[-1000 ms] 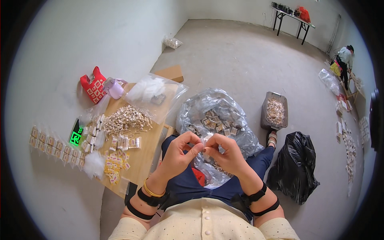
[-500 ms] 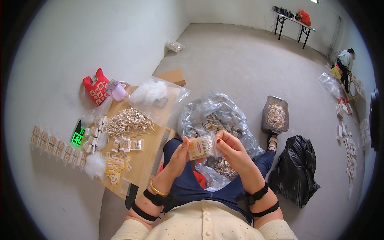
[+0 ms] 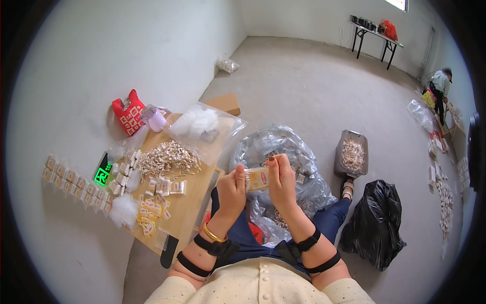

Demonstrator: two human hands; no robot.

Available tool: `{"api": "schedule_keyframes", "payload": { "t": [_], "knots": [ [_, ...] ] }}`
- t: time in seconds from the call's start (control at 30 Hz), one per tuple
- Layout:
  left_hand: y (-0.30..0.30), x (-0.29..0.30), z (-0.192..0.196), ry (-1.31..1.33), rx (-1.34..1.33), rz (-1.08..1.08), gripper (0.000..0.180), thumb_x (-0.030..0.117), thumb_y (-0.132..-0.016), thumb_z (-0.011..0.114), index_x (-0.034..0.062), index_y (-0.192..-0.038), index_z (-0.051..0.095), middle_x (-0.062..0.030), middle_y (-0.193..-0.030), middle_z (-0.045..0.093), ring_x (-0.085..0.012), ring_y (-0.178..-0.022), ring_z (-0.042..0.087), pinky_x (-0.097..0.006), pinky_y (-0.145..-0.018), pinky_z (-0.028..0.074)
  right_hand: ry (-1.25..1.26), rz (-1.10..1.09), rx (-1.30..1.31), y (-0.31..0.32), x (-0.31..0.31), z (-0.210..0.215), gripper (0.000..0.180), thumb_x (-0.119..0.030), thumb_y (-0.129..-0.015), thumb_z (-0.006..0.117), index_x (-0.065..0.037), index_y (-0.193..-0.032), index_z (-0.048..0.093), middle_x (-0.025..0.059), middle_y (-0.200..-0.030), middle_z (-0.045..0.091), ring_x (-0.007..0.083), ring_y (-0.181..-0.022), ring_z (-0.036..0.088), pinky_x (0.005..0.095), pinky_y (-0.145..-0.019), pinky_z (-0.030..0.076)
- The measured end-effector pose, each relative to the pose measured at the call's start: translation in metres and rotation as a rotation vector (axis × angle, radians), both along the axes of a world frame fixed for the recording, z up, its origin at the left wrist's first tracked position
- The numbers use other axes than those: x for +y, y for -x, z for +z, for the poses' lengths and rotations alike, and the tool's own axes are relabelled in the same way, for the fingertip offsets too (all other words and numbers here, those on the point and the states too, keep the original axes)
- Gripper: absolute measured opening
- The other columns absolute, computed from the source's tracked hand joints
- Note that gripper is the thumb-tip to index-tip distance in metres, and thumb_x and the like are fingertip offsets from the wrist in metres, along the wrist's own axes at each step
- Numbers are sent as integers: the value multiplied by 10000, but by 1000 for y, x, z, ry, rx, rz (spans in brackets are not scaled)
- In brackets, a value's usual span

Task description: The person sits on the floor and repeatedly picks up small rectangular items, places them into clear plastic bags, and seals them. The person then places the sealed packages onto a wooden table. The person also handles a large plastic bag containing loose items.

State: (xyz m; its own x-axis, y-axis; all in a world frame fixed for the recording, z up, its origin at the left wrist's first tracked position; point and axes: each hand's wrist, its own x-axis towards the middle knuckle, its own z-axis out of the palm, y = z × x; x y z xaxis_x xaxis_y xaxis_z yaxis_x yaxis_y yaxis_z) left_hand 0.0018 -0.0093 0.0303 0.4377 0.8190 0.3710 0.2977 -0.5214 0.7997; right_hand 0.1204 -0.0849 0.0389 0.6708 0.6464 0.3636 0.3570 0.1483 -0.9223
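Note:
Both my hands are raised in front of me and pinch one small clear packet [image 3: 256,179] with a yellow and red label between them. My left hand [image 3: 231,190] grips its left edge and my right hand [image 3: 281,182] its right edge. Below the hands lies a large clear plastic bag [image 3: 283,152] with several small packets inside, resting over my lap. To my left a low wooden board [image 3: 195,195] carries a heap of pale small pieces [image 3: 164,157], several filled packets [image 3: 167,186] and yellow labels [image 3: 149,215].
A grey crate [image 3: 353,153] of pale pieces and a black plastic bag [image 3: 374,225] sit on the floor at my right. A red bag [image 3: 129,112], a green lit sign [image 3: 103,175] and a row of packets [image 3: 71,181] lie by the wall. Another person [image 3: 439,83] works far right.
My hands have lifted from the bag in my lap and now hold the small packet up higher, stretched between both hands.

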Motion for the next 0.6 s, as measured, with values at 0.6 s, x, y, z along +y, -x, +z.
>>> {"api": "schedule_keyframes", "payload": {
  "t": [0.6],
  "knots": [
    [-22, 9, 17, -11, -209, -8, 411, 262, -998, 549, 29, -682, 429, -8, -584, 366, -87, -553, 315, -289, -486, 295, -124, -16, 153, 6, 11, -9, 387, -352, -1046, 391, -41, -898, 567, -2, -664, 498, 63, -589, 447, 242, -518, 361]
  ]
}}
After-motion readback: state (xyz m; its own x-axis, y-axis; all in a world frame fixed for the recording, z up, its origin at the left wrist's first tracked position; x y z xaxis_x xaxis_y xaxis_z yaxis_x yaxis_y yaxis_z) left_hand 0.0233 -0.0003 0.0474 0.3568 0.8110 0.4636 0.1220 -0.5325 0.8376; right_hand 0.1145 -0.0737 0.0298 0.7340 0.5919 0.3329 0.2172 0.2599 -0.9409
